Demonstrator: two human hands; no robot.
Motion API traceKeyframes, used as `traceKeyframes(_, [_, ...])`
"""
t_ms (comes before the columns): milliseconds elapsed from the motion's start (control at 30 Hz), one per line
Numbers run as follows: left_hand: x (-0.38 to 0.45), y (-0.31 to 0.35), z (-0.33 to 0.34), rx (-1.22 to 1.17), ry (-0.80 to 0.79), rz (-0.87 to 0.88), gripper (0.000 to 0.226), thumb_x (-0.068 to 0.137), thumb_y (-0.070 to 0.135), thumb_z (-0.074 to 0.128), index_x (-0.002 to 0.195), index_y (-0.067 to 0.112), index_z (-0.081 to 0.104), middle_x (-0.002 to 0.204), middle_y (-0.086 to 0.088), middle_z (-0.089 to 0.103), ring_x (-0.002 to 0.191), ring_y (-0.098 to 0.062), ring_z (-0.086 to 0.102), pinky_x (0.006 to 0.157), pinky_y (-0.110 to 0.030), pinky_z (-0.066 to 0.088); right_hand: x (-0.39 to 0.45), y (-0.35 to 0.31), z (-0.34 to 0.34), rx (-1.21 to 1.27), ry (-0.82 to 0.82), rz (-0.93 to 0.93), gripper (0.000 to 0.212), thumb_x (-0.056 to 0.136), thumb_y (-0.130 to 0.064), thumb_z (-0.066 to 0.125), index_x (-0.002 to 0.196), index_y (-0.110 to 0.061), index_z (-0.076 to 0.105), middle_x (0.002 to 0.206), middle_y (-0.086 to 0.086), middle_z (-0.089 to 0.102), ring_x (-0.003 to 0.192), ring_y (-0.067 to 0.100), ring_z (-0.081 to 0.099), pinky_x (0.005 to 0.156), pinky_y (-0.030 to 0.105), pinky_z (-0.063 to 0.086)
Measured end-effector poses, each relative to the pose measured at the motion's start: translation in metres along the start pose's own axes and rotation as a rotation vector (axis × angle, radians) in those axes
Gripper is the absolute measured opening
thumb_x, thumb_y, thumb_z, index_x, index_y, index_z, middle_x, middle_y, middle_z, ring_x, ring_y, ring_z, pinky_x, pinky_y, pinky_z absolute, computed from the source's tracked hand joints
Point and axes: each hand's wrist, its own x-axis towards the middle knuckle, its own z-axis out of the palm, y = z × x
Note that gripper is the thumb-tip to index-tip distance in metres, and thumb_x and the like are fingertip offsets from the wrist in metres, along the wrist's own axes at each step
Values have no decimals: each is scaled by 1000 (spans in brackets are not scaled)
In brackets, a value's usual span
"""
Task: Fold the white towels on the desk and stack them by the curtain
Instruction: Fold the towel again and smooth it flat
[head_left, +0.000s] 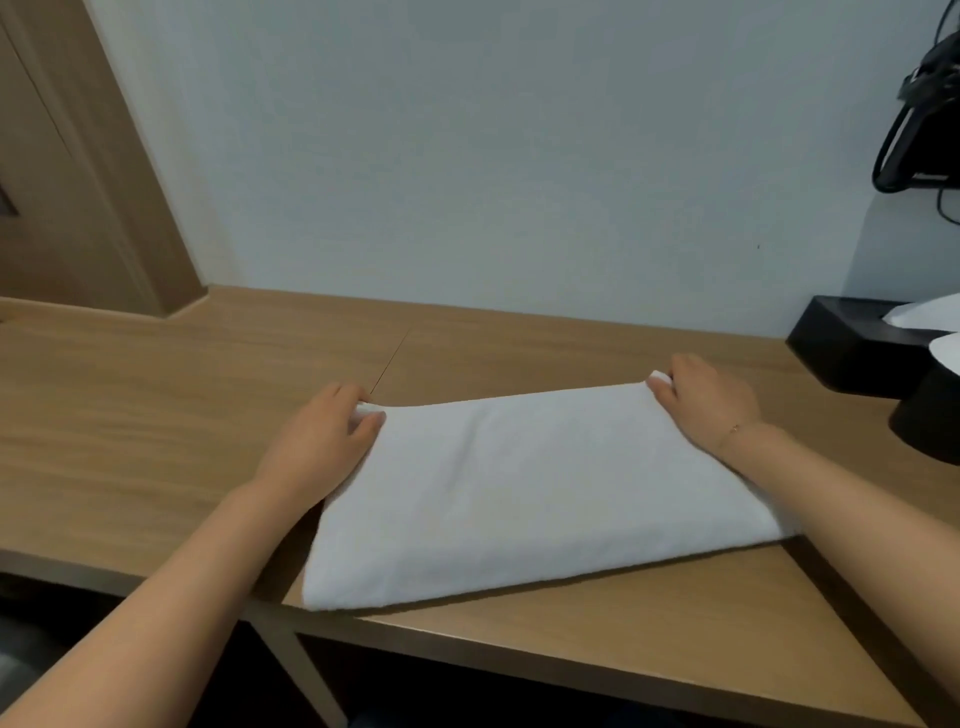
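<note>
A white towel (535, 493) lies folded flat on the wooden desk (156, 415), its near edge close to the desk's front edge. My left hand (322, 441) pinches the towel's far left corner between thumb and fingers. At the far right corner, my right hand (706, 405) pinches the cloth the same way. Both forearms reach in from the bottom of the view. No curtain shows in this view.
A black tissue box (852, 348) with white tissue sticking out stands at the right against the wall (519, 156). A black round object (930, 415) sits in front of it. Black cables and a device (919, 119) hang at the upper right. A wooden door frame (104, 182) stands at the left.
</note>
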Motion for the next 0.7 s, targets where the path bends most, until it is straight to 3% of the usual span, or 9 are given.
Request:
traceKeyframes(167, [-20,24,10,122,-16,-12,23,100,38,38,105,20,53,103,2,53,81,-19,55,66,-33,45,32,-9,-9,-97,-65,20,36,99,-28,44,124,-3,46,128,18,48,118,34,48,91,42,42])
traceKeyframes(267, [-28,30,16,82,38,-67,22,100,34,39,102,16,51,101,-2,50,78,-24,55,67,-37,48,9,-27,-18,-43,-55,-103,36,96,-22,46,127,-4,48,133,14,47,124,33,43,98,40,39])
traceKeyframes(433, [-38,28,17,-74,251,59,16,95,27,55,97,12,60,95,-2,53,85,-21,50,70,-40,46,-69,-38,-32,152,-135,-270,48,99,-42,43,142,-21,44,154,-4,32,142,20,27,114,36,25])
traceKeyframes(500, [-42,28,15,-128,295,106,14,94,26,57,88,14,61,86,2,55,84,-18,48,69,-37,42,-76,-22,-38,212,-58,-187,46,98,-41,46,140,-21,46,151,-1,37,139,19,31,112,36,26])
traceKeyframes(600, [-42,29,16,-253,241,75,19,95,27,55,79,18,58,77,3,58,77,-14,51,61,-31,40,-70,15,-43,227,58,8,42,97,-39,49,132,-16,53,131,7,52,123,26,45,101,41,37])
traceKeyframes(700, [-41,29,21,-281,213,35,19,97,27,53,82,17,59,79,1,60,80,-16,51,60,-29,37,-72,43,-39,197,46,155,38,96,-46,48,116,-16,60,112,6,60,101,25,55,92,45,45])
